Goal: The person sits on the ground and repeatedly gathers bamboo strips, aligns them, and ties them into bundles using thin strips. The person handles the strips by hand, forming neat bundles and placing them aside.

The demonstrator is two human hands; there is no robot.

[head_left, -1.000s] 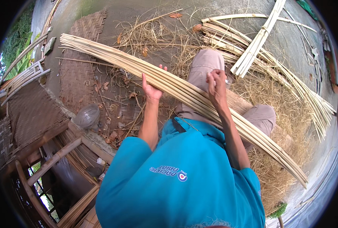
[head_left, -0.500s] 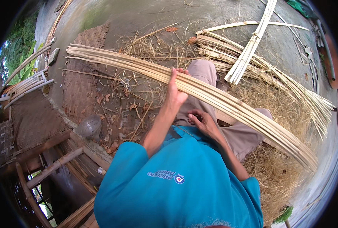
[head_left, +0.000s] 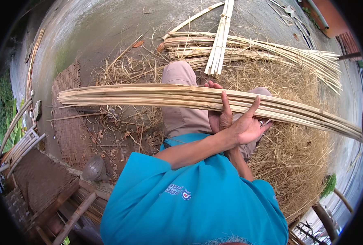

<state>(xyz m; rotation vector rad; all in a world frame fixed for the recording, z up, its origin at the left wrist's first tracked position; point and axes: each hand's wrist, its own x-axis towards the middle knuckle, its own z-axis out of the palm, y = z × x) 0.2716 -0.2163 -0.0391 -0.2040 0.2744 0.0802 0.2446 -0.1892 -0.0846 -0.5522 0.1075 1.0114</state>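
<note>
A long bundle of split bamboo strips (head_left: 136, 93) lies across in front of me, over my knees. My right hand (head_left: 219, 118) grips it near the middle, the thumb in front and fingertips showing beyond its far edge. Crossed over my right wrist, my left hand (head_left: 249, 128) has its fingers spread. One of its fingertips lies against the strips, and a ring shows on another finger. Beyond my knees, a tied bundle of pale strips (head_left: 220, 38) rests across a larger heap of strips (head_left: 267, 51).
Thin shavings (head_left: 295, 159) cover the ground at right, and more curls lie ahead of me. A woven mat (head_left: 67, 118) is at left. Near it are a round greyish object (head_left: 93, 168) and a bamboo frame (head_left: 77, 216). A green plant (head_left: 329, 184) stands at lower right.
My left hand has let go of the bundle and moved right across my right arm. My right hand has risen from my lap and taken hold of the strips. The view has turned rightward.
</note>
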